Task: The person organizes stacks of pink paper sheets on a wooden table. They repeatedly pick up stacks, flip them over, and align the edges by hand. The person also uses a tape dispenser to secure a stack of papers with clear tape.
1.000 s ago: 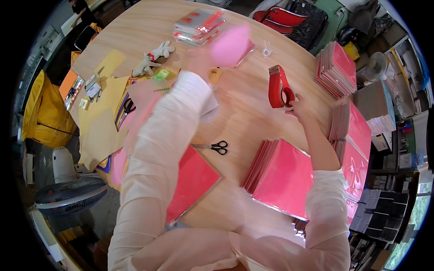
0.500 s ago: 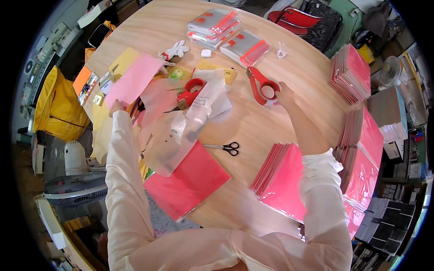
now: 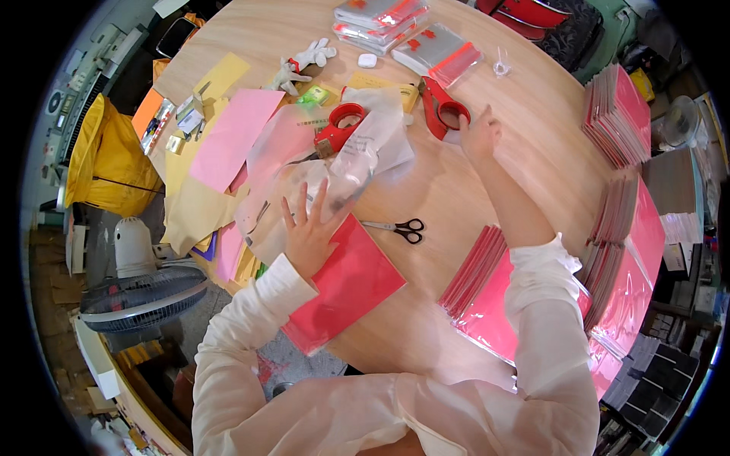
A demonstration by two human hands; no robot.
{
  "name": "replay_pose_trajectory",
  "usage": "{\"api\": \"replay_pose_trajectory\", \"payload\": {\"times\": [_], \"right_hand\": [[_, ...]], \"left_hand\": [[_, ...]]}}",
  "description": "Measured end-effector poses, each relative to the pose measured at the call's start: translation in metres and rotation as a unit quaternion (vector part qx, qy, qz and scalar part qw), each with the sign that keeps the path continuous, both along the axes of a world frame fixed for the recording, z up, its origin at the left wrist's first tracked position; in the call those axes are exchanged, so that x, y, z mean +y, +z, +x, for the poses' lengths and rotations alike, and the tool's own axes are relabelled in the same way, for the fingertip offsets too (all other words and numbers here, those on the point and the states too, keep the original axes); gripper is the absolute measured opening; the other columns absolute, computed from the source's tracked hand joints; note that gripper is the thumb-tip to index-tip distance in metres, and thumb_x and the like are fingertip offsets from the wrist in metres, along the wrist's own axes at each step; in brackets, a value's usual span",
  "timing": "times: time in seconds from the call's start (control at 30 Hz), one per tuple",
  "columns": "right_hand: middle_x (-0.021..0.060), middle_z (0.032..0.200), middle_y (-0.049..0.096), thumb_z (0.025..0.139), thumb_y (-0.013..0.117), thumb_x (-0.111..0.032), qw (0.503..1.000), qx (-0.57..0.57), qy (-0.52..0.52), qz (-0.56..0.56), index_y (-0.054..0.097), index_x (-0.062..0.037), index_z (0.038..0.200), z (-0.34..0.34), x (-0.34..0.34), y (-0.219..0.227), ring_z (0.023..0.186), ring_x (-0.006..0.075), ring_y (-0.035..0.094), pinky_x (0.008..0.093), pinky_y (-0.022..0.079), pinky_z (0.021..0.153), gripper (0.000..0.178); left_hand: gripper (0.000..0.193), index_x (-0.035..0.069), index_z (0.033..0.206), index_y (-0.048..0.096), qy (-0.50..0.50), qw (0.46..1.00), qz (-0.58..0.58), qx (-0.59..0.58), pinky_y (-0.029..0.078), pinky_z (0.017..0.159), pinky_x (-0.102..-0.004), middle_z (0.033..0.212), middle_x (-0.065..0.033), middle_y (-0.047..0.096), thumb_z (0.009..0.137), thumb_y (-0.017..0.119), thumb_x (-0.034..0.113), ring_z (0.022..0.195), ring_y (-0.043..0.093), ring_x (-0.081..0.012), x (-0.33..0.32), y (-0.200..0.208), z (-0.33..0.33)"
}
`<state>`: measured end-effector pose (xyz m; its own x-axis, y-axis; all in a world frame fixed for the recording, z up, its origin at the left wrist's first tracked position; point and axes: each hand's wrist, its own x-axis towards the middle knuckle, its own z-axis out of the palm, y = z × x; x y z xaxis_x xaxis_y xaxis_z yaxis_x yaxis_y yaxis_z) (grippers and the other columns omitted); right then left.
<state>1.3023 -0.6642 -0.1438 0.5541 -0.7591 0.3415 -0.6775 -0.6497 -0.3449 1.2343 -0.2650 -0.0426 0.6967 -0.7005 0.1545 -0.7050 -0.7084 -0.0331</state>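
Note:
My left hand (image 3: pixel 309 242) is open with its fingers spread. It lies over the edge of a pinkish-red flat packet (image 3: pixel 356 285) and the crumpled translucent plastic bag (image 3: pixel 285 181). Its palm is hidden from view. My right hand (image 3: pixel 479 137) is open and holds nothing, just right of a red tape dispenser (image 3: pixel 433 109). A second red tape dispenser (image 3: pixel 331 140) rests on the plastic bag. Black-handled scissors (image 3: pixel 408 229) lie between the packet and the right forearm. Farther left, a pink sheet (image 3: pixel 236 137) lies on yellow paper (image 3: pixel 173 199).
Stacked pinkish-red packets (image 3: pixel 487 296) stand at the near right, with more piles (image 3: pixel 620 114) along the right edge. Clear bags with orange strips (image 3: pixel 437 53) and white gloves (image 3: pixel 304 64) lie at the back. A fan (image 3: pixel 144 296) stands beside the table's left edge.
My left hand has let go of the pink sheet and moved right and nearer, over the packet. My right hand has released the tape dispenser, which now lies on the table.

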Motion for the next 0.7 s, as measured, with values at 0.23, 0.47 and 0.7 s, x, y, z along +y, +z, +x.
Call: {"api": "replay_pose_trajectory", "payload": {"times": [0.23,0.47,0.7], "right_hand": [[0.0209,0.129,0.048,0.079,0.078,-0.021,0.848,0.092,0.501,0.147,0.046,-0.0087,0.135,-0.056,0.084,0.046,0.107,0.0344,0.060,0.0430,0.051,0.089,0.065],[0.0286,0.132,0.049,0.075,0.080,-0.022,0.853,0.049,0.465,0.232,0.047,-0.0089,0.130,-0.031,0.069,0.008,0.110,0.0432,0.059,0.0478,0.050,0.093,0.066],[0.0233,0.114,0.060,0.078,0.077,-0.021,0.917,0.092,0.355,0.154,0.046,0.0011,0.121,-0.018,0.063,0.000,0.105,0.0382,0.061,0.0462,0.050,0.089,0.058]], "left_hand": [[0.047,0.035,0.131,0.059,-0.003,0.998,0.034,-0.048,0.026,0.111,-0.0624,0.160,-0.0004,0.024,0.089,0.054,0.015,0.145,0.026,-0.0364,0.019,-0.067,0.046],[0.032,0.022,0.119,0.066,-0.004,0.995,0.024,-0.097,0.033,0.112,-0.0498,0.161,0.0009,0.024,0.091,0.053,0.015,0.144,0.031,-0.0289,0.036,-0.080,0.134],[0.039,0.026,0.129,0.061,0.027,0.994,-0.003,-0.107,0.030,0.114,-0.0518,0.161,-0.0074,0.023,0.091,0.056,0.017,0.145,0.030,-0.0291,0.022,-0.071,0.149]]}}
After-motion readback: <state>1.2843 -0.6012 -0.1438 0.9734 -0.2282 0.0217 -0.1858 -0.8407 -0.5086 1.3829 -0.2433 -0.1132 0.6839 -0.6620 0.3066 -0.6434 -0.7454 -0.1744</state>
